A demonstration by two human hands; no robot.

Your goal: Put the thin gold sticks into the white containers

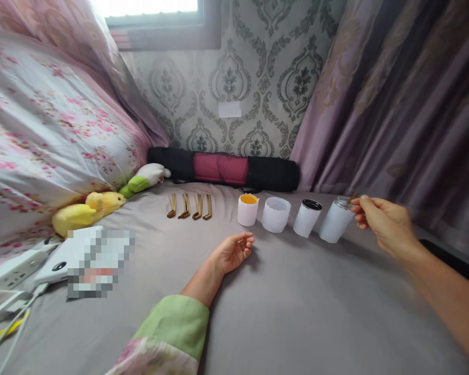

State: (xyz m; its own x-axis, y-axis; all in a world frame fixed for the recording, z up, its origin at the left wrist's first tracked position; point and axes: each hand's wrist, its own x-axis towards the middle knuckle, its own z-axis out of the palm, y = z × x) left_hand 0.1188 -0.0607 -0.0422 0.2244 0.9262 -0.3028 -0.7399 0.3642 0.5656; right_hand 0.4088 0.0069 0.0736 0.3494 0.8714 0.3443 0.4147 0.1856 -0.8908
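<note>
Four white cups in a row on the grey sheet, just in front of the black and pink bolster against the patterned wall: nearest the bolster's middle, the yellow-rimmed cup; next along, the wide white cup; then the black-rimmed cup; last, beyond the bolster's right end, the clear-topped cup, tilted toward the curtain. Right hand raised at the rim of that last cup, thumb and forefinger pinched narrow on a small golden piece, only its tip showing at the cup's mouth; whether touching the rim, impossible to tell. Left hand resting on the sheet well in front of the bolster, just short of the yellow-rimmed cup, fingers loosely curled and half open, holding nothing, green cuff farther back along the forearm. Four golden spoons side by side in front of the bolster's left end, well apart from both hands. Left of the bolster, a green and white plush toy almost touching its end, then a yellow plush toy against the floral pillow. Farther left, a white power strip at the sheet's edge.
</note>
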